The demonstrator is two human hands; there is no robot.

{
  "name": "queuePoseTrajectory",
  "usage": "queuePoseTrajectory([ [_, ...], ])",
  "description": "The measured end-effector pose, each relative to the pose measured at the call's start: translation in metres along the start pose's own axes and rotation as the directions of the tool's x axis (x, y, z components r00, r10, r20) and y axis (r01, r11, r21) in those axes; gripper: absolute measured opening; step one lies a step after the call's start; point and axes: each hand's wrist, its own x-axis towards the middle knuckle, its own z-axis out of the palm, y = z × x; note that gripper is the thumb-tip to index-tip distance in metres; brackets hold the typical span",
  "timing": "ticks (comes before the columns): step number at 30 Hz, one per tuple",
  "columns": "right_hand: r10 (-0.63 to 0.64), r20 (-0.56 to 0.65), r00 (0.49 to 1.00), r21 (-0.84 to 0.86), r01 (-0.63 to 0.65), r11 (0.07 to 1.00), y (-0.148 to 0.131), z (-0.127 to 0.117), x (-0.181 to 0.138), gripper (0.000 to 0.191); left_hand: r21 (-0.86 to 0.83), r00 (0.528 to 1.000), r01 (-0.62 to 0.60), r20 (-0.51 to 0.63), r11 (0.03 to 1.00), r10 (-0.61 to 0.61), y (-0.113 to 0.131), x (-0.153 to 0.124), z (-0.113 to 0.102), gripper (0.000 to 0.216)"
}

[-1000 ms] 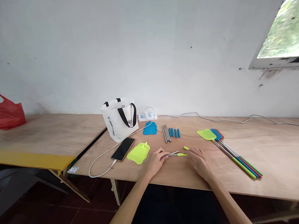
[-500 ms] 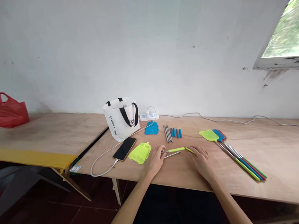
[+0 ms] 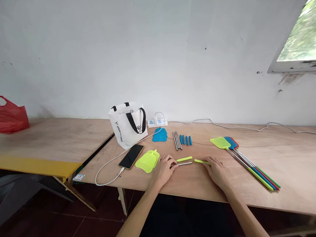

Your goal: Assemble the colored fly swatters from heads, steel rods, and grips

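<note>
My left hand (image 3: 163, 171) rests on the wooden table (image 3: 292, 183) with its fingers curled, pinching the near end of a thin metal rod (image 3: 183, 164). My right hand (image 3: 218, 170) lies low on the table, its fingertips closed on the end of a short lime-green sleeve (image 3: 200, 161). A second lime-green sleeve (image 3: 184, 159) lies loose just behind the rod, touched by neither hand. A lime-green swatter head (image 3: 147, 161) lies just left of my left hand.
Behind are several metal rods (image 3: 176, 141), blue sleeves (image 3: 186, 140) and a blue swatter head (image 3: 159, 135). Finished swatters (image 3: 249, 165) lie at right. A phone (image 3: 131, 156) on a cable, a white tote bag (image 3: 128, 124) and a power strip (image 3: 156, 123) stand left; a red bag (image 3: 8, 115) sits far left.
The green sleeve that sat on the rod's end a second ago now lies apart behind it. My right hand has shifted right and holds the other green sleeve.
</note>
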Motion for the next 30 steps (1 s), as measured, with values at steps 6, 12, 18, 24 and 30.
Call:
queuePoseTrajectory([
  [6, -0.1, 0.035, 0.994, 0.116, 0.096, 0.989, 0.004, 0.006, 0.002, 0.03, -0.016, 1.0, 0.015, -0.012, 1.0, -0.015, -0.003, 0.001, 0.003, 0.014],
  [12, -0.14, 0.045, 0.989, 0.164, 0.131, 0.978, 0.004, 0.007, 0.003, 0.03, -0.02, 1.0, 0.009, -0.015, 1.0, -0.01, -0.003, 0.001, 0.003, 0.012],
  [18, -0.154, 0.036, 0.987, 0.19, 0.144, 0.971, -0.005, 0.0, 0.002, 0.031, -0.046, 1.0, -0.008, -0.018, 0.999, 0.007, 0.0, 0.0, 0.0, 0.01],
  [24, -0.272, 0.117, 0.955, 0.271, 0.233, 0.934, -0.033, -0.008, -0.001, 0.033, -0.107, 0.993, -0.115, 0.006, 0.988, 0.116, 0.004, -0.001, -0.001, 0.01],
  [30, -0.285, 0.126, 0.95, 0.23, 0.251, 0.94, -0.042, -0.009, -0.002, 0.031, -0.125, 0.994, -0.102, 0.019, 0.987, 0.105, 0.007, -0.001, -0.003, 0.009],
])
